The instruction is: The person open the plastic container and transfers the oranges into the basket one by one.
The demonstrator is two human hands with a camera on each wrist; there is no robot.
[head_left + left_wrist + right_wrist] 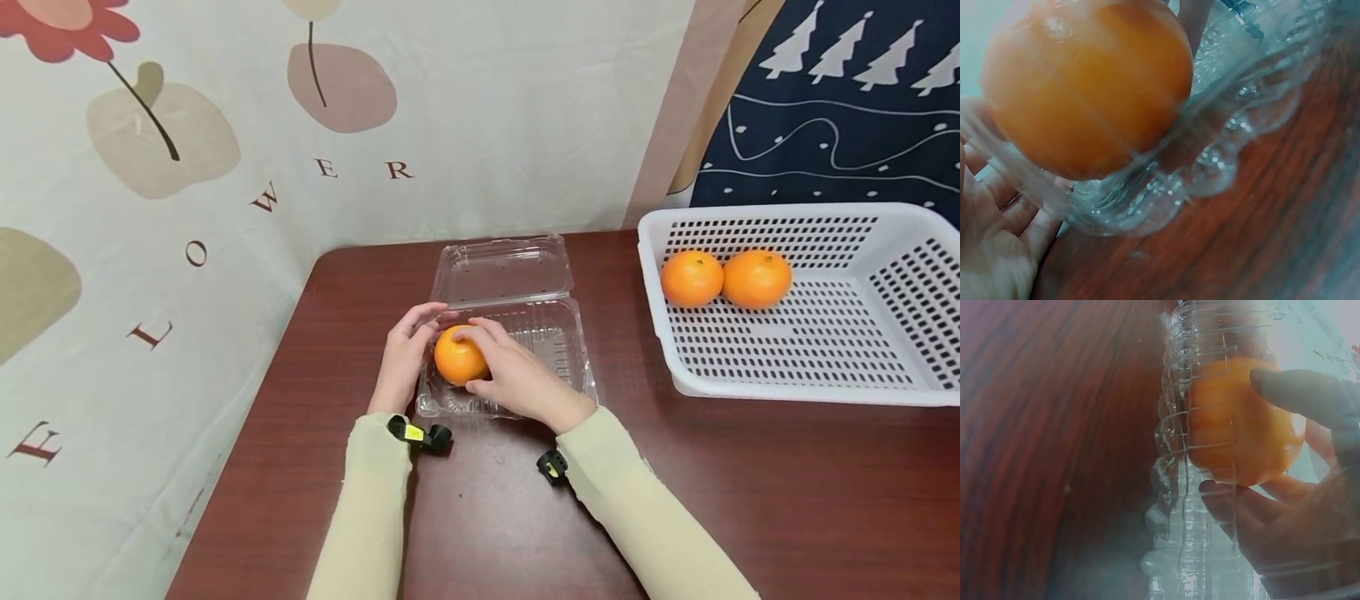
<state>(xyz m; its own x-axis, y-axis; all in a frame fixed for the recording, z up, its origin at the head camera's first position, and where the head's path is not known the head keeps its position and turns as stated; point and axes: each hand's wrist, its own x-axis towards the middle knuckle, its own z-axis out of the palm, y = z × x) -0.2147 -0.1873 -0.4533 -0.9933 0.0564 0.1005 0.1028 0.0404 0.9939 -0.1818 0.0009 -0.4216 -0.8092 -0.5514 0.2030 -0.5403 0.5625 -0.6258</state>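
Note:
An orange [456,358] sits at the left end of a clear plastic clamshell container [555,346], whose lid [502,271] lies folded back behind it. Coming from the right, my right hand [521,375] grips the orange, with thumb and fingers around its side and top. My left hand [403,358] rests along the container's left wall, its fingers extended and beside the orange. Through the plastic in the left wrist view, the orange [1091,87] looks low in the container. The right wrist view shows fingers curved about the orange [1241,425].
A white perforated basket [847,392] stands on the right, holding two oranges [692,279] side by side. The brown wooden table [480,517] ends on the left by a patterned cloth [487,125], which also hangs behind the container.

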